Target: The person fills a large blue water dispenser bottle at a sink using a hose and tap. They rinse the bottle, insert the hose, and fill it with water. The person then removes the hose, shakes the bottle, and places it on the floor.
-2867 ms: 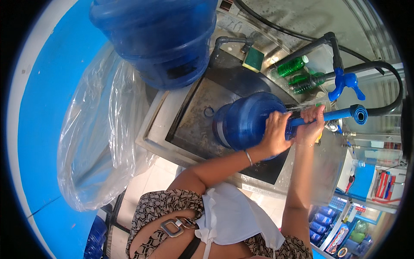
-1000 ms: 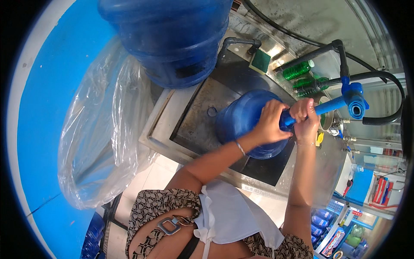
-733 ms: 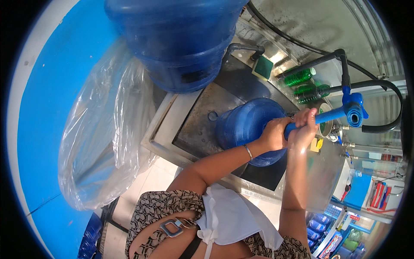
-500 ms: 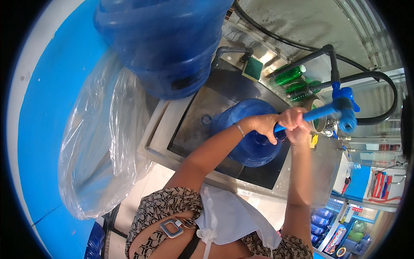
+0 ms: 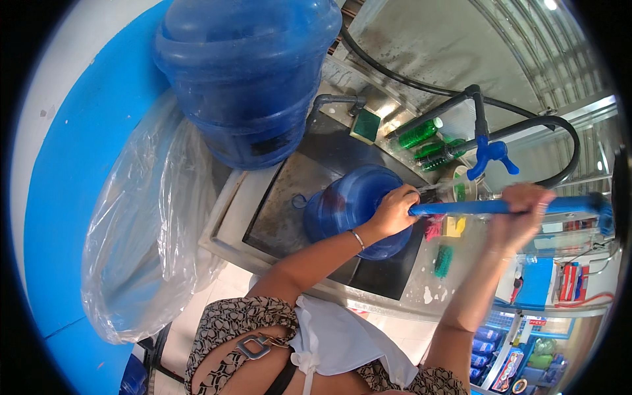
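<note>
A translucent blue water jug [image 5: 345, 207] lies on its side in the metal sink [image 5: 275, 220], its mouth toward the right. My left hand [image 5: 395, 209] is closed around its neck, where the fingers hide most of the opening. From that mouth a long blue rod [image 5: 454, 208] runs out to the right, ending in a thicker fitting at the far side. Its inner end is hidden by the jug and my hand. Farther out along the rod, my right hand [image 5: 519, 214] is wrapped round it, smeared by motion.
A large upright blue jug [image 5: 247, 85] stands at the sink's left corner, beside a clear plastic bag [image 5: 148, 224]. A tap with a blue handle [image 5: 488, 158] hangs over the right side. Behind are green bottles [image 5: 421, 135] and a sponge [image 5: 365, 126]; a green scrub brush [image 5: 443, 261] lies right.
My right hand and the blue rod have moved to the right, drawing more rod out of the jug. My left hand stays at the neck. The view has shifted slightly.
</note>
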`<state>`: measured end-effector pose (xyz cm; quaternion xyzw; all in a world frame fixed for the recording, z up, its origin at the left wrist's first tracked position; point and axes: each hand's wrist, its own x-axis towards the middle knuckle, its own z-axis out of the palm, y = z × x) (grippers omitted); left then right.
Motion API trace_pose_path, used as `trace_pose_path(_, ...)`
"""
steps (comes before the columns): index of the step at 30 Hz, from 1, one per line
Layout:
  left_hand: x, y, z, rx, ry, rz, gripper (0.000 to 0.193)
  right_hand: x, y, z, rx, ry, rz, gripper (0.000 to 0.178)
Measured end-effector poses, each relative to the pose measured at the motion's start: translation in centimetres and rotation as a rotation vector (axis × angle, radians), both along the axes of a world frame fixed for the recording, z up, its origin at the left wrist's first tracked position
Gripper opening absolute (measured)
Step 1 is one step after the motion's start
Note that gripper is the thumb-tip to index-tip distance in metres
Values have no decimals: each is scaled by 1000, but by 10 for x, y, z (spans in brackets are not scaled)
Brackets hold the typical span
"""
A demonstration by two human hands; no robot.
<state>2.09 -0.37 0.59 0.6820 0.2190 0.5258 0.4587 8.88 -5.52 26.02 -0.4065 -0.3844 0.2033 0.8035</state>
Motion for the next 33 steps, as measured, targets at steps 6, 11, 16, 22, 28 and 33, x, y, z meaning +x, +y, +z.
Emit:
trace_pose_path(6, 18, -20, -1, 98, 1, 232, 35, -33, 7, -48, -695, -454, -375, 31)
trace_pose_path(11, 6, 31, -14, -61, 0, -585, 48, 14, 7, -168, -217, -50, 630, 54)
trace_pose_path(16, -9, 13, -2, -127, 78, -656, 76, 36, 10, -178, -286, -18, 671, 52)
trace_pose_path(22, 3, -68, 2, -43, 33, 439, 80, 1, 11, -171, -275, 72, 174, 47)
trace_pose_path(28, 14, 12, -17, 17, -94, -199, 49, 6, 7, -170, -200, 2, 350, 48)
trace_pose_path(33, -8, 2, 1, -58, -44, -480, 52, 4, 2, -169, -237, -44, 610, 48)
